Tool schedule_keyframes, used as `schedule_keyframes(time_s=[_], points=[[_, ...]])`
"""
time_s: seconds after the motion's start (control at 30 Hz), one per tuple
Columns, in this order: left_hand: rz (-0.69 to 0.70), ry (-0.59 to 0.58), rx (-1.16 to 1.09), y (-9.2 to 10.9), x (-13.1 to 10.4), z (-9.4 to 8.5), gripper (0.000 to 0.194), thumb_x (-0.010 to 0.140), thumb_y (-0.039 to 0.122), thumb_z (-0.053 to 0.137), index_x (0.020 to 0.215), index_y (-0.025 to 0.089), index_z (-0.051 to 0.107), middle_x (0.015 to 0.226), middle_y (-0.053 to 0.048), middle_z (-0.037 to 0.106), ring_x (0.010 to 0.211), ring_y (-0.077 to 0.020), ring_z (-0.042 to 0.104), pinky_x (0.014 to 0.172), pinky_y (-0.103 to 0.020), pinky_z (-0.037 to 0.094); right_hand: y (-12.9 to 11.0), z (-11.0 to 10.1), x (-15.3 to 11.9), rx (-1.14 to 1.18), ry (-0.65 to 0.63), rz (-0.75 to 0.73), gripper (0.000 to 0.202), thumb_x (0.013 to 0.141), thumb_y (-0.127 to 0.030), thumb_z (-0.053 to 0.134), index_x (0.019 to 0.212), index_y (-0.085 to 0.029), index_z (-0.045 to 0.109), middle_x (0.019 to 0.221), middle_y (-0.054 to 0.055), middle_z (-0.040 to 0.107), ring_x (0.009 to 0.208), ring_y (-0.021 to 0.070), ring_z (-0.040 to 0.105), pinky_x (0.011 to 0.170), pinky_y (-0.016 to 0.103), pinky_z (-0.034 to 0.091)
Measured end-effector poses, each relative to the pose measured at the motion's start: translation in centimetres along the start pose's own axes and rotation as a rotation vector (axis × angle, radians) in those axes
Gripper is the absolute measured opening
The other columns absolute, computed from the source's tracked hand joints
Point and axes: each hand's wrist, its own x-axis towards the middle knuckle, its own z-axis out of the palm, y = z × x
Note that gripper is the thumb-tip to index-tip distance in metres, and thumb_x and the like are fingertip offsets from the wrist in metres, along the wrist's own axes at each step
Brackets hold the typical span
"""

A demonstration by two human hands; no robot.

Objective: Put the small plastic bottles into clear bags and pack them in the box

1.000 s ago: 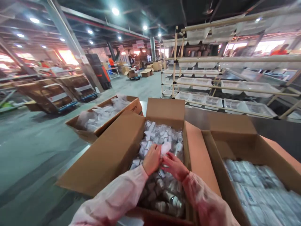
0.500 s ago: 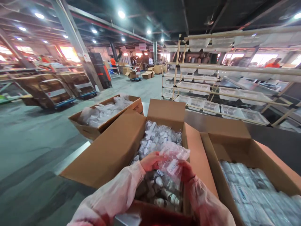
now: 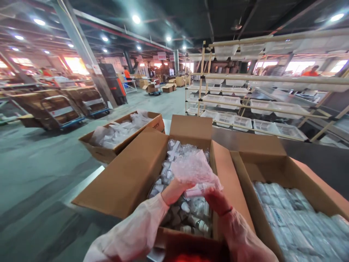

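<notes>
My left hand (image 3: 174, 190) and my right hand (image 3: 216, 200) are closed on the near edge of a crinkled clear plastic bag (image 3: 192, 165), which looks like bubble wrap. A whitish strip shows along its near edge between the hands. The bag is spread out above an open cardboard box (image 3: 131, 171). Inside that box lie many small bottles with white caps (image 3: 202, 226), some in clear wrapping; the bag and my hands cover part of them. My fingertips are partly hidden by the plastic.
To the right, another open carton (image 3: 261, 165) holds rows of clear-wrapped items (image 3: 294, 222). A carton (image 3: 114, 151) with white plastic-wrapped pieces stands at the left. Beyond are a rack (image 3: 203, 87) with white baskets, loaded carts (image 3: 62, 109) and a pillar (image 3: 89, 54).
The bag was bunched up with a printed label showing; now it is stretched out flatter and farther forward. Both hands have moved slightly to its near edge, and the view has shifted a little.
</notes>
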Motion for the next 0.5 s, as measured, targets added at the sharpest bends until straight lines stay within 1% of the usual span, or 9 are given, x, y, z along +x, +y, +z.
schedule_keyframes(time_s=[0.07, 0.1, 0.17, 0.23, 0.3, 0.37, 0.4, 0.43, 0.5], points=[[0.073, 0.132, 0.126, -0.3, -0.2, 0.1, 0.042, 0.06, 0.043, 0.079, 0.087, 0.012, 0.07, 0.09, -0.01, 0.071, 0.093, -0.0237, 0.061, 0.089, -0.037, 0.047, -0.7, -0.5, -0.5, -0.172, 0.04, -0.002, 0.048, 0.054, -0.046, 0.081, 0.092, -0.02, 0.069, 0.086, 0.006, 0.072, 0.078, 0.0219, 0.065, 0.075, 0.036, 0.053], [0.088, 0.163, 0.21, -0.1, -0.2, 0.1, 0.036, 0.059, 0.041, 0.079, 0.079, 0.012, 0.07, 0.084, -0.009, 0.071, 0.087, -0.0231, 0.062, 0.083, -0.036, 0.049, -1.0, -0.7, -0.7, -0.278, 0.068, 0.0, 0.044, 0.051, -0.042, 0.084, 0.087, -0.019, 0.07, 0.082, 0.005, 0.072, 0.073, 0.0206, 0.064, 0.07, 0.034, 0.053], [0.088, 0.177, 0.354, 0.6, -0.2, -0.1, 0.028, 0.058, 0.038, 0.078, 0.063, 0.013, 0.067, 0.067, -0.006, 0.067, 0.073, -0.0214, 0.061, 0.07, -0.032, 0.05, -1.2, -1.1, -1.1, -0.454, 0.129, -0.015, 0.036, 0.048, -0.038, 0.085, 0.074, -0.018, 0.071, 0.073, 0.004, 0.071, 0.067, 0.0199, 0.063, 0.063, 0.032, 0.053], [0.083, 0.148, 0.42, 1.4, -0.3, -0.4, 0.026, 0.057, 0.035, 0.078, 0.055, 0.013, 0.065, 0.057, -0.004, 0.063, 0.064, -0.0191, 0.058, 0.062, -0.029, 0.049, -1.0, -1.4, -1.4, -0.526, 0.187, -0.054, 0.031, 0.051, -0.042, 0.082, 0.066, -0.019, 0.07, 0.065, 0.004, 0.069, 0.064, 0.0215, 0.062, 0.059, 0.033, 0.053], [0.077, 0.044, 0.406, 1.9, -0.5, -0.6, 0.025, 0.054, 0.033, 0.079, 0.062, 0.012, 0.069, 0.061, -0.003, 0.066, 0.065, -0.0182, 0.059, 0.063, -0.027, 0.048, -0.7, -1.6, -1.6, -0.526, 0.25, -0.088, 0.031, 0.055, -0.048, 0.077, 0.064, -0.019, 0.069, 0.061, 0.004, 0.068, 0.062, 0.0221, 0.062, 0.056, 0.033, 0.053], [0.04, -0.093, 0.376, 1.8, -0.9, -0.7, 0.031, 0.053, 0.034, 0.081, 0.072, 0.012, 0.072, 0.069, -0.004, 0.068, 0.071, -0.0186, 0.06, 0.067, -0.027, 0.049, -0.8, -1.8, -1.8, -0.516, 0.306, -0.096, 0.033, 0.062, -0.05, 0.073, 0.066, -0.018, 0.07, 0.06, 0.004, 0.068, 0.06, 0.0212, 0.062, 0.055, 0.032, 0.053], [0.012, -0.138, 0.36, 1.6, -1.1, -0.8, 0.033, 0.054, 0.035, 0.081, 0.075, 0.011, 0.072, 0.072, -0.005, 0.069, 0.073, -0.0191, 0.061, 0.068, -0.027, 0.05, -0.9, -1.7, -2.0, -0.512, 0.323, -0.094, 0.033, 0.065, -0.05, 0.071, 0.07, -0.017, 0.07, 0.063, 0.005, 0.069, 0.06, 0.0208, 0.063, 0.055, 0.032, 0.053], [-0.009, -0.145, 0.345, 1.3, -1.2, -0.8, 0.034, 0.055, 0.037, 0.081, 0.076, 0.011, 0.072, 0.072, -0.005, 0.069, 0.075, -0.0196, 0.061, 0.069, -0.028, 0.05, -1.2, -1.5, -2.2, -0.512, 0.312, -0.089, 0.034, 0.066, -0.049, 0.072, 0.075, -0.017, 0.071, 0.068, 0.006, 0.071, 0.063, 0.021, 0.064, 0.057, 0.032, 0.054], [-0.024, -0.086, 0.323, 0.5, -1.4, -0.8, 0.037, 0.059, 0.042, 0.079, 0.077, 0.011, 0.072, 0.075, -0.006, 0.07, 0.078, -0.0206, 0.062, 0.073, -0.031, 0.051, -1.8, -0.9, -2.7, -0.537, 0.207, -0.093, 0.041, 0.061, -0.044, 0.078, 0.091, -0.016, 0.072, 0.085, 0.008, 0.074, 0.075, 0.0235, 0.067, 0.066, 0.034, 0.056]])
